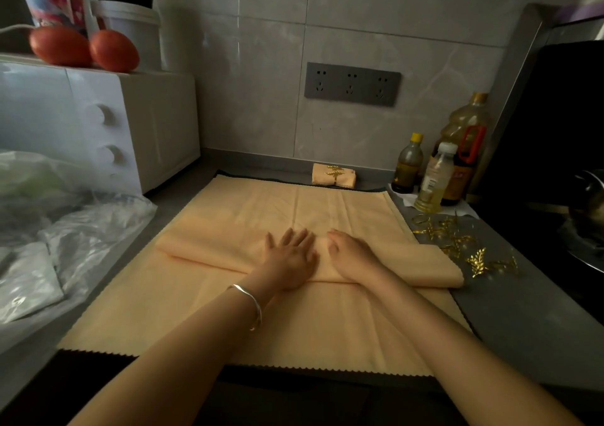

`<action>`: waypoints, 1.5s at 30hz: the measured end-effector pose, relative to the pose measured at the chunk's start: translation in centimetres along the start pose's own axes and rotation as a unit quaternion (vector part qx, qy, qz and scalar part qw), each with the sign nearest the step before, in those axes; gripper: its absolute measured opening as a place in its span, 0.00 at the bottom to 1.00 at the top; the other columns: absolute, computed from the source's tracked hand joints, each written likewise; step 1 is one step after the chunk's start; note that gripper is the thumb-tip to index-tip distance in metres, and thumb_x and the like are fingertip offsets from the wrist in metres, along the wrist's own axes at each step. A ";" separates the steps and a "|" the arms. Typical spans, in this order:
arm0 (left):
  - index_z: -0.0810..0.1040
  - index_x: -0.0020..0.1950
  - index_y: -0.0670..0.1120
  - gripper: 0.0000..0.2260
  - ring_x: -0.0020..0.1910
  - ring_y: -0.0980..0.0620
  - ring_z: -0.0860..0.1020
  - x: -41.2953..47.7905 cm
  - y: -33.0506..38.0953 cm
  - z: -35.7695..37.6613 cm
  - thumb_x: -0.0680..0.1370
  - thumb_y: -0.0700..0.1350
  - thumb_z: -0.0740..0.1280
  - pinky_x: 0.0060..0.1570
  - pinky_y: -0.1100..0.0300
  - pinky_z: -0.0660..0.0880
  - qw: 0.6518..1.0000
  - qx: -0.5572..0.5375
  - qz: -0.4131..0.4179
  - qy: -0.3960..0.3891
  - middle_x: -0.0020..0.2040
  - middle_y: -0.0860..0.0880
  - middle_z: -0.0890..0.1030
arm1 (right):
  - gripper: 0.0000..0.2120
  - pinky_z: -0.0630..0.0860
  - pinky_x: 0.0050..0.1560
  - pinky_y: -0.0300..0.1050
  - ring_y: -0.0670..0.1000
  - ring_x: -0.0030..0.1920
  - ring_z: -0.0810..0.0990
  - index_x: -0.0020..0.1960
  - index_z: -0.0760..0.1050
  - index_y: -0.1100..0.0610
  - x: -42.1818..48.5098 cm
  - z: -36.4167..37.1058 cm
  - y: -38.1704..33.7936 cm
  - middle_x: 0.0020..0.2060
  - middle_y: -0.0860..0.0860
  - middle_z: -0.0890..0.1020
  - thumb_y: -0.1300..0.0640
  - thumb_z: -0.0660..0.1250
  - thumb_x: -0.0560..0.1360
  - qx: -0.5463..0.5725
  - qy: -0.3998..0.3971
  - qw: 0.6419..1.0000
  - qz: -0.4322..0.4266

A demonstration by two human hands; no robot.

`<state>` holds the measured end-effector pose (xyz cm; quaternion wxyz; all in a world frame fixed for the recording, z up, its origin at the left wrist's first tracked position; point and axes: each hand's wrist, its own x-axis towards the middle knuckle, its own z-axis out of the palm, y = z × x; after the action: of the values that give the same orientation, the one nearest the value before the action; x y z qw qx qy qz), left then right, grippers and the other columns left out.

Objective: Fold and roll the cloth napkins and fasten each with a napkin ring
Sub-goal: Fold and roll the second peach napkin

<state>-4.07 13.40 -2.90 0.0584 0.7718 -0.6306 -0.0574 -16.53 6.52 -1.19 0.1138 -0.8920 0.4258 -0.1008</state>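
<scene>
With left hand (289,255) spread flat and right hand (351,257) flat, fingers together, on folded napkin (202,246): apply even pressure, roll both ends forward together.

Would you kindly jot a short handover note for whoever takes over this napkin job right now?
Left hand: flat, pressing on the folded napkin.
Right hand: rests on the same fold beside it; its grip is unclear.
The fold lies across a spread cloth of the same colour.
Loose gold rings sit on the counter to the right.
Done: one ringed napkin by the wall.
Left: roll this one, ring it, then probably the spread cloth.
</scene>
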 end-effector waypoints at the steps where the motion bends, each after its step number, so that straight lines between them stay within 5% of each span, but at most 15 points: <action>1: 0.46 0.78 0.52 0.24 0.77 0.49 0.45 -0.1 0.0 0.0 0.82 0.55 0.43 0.71 0.39 0.41 1.000 0.001 -0.001 0.002 0.78 0.53 0.46 | 0.22 0.52 0.73 0.45 0.49 0.75 0.57 0.75 0.58 0.57 0.0 0.5 -0.5 0.75 0.51 0.58 0.56 0.49 0.82 -0.012 -0.006 1.000 -0.003; 10: 0.47 0.78 0.53 0.24 0.77 0.49 0.47 0.0 -0.2 0.3 0.82 0.55 0.43 0.71 0.38 0.44 1.000 0.009 -0.005 0.013 0.78 0.54 0.47 | 0.25 0.44 0.75 0.46 0.44 0.76 0.47 0.78 0.48 0.52 -1.1 1.7 1.4 0.77 0.46 0.49 0.48 0.44 0.82 -0.049 -0.014 0.999 0.008; 32: 0.46 0.78 0.53 0.24 0.77 0.49 0.46 0.0 -0.2 0.0 0.82 0.57 0.43 0.72 0.39 0.43 1.000 0.016 -0.005 0.002 0.78 0.54 0.47 | 0.31 0.45 0.74 0.49 0.50 0.77 0.45 0.78 0.43 0.54 -4.6 -2.6 11.7 0.77 0.50 0.45 0.40 0.44 0.81 -0.018 -0.030 0.986 0.161; 38: 0.46 0.78 0.52 0.24 0.77 0.48 0.46 -0.1 -0.1 0.0 0.82 0.56 0.43 0.71 0.38 0.43 1.000 0.017 -0.004 0.003 0.78 0.54 0.46 | 0.27 0.47 0.74 0.46 0.49 0.76 0.49 0.77 0.48 0.55 -4.2 -3.0 7.0 0.77 0.49 0.51 0.47 0.48 0.82 -0.014 0.011 0.997 0.081; 45: 0.46 0.78 0.53 0.24 0.77 0.49 0.46 0.0 0.0 0.1 0.82 0.56 0.43 0.71 0.39 0.43 1.000 0.017 -0.011 0.006 0.78 0.54 0.47 | 0.24 0.47 0.73 0.45 0.48 0.76 0.51 0.77 0.52 0.56 -0.2 0.6 -0.5 0.77 0.51 0.53 0.53 0.48 0.82 -0.045 -0.029 0.999 -0.010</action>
<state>-4.05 13.41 -2.98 0.0488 0.7801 -0.6223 -0.0429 -16.14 7.09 -1.64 0.0846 -0.9028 0.4178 -0.0571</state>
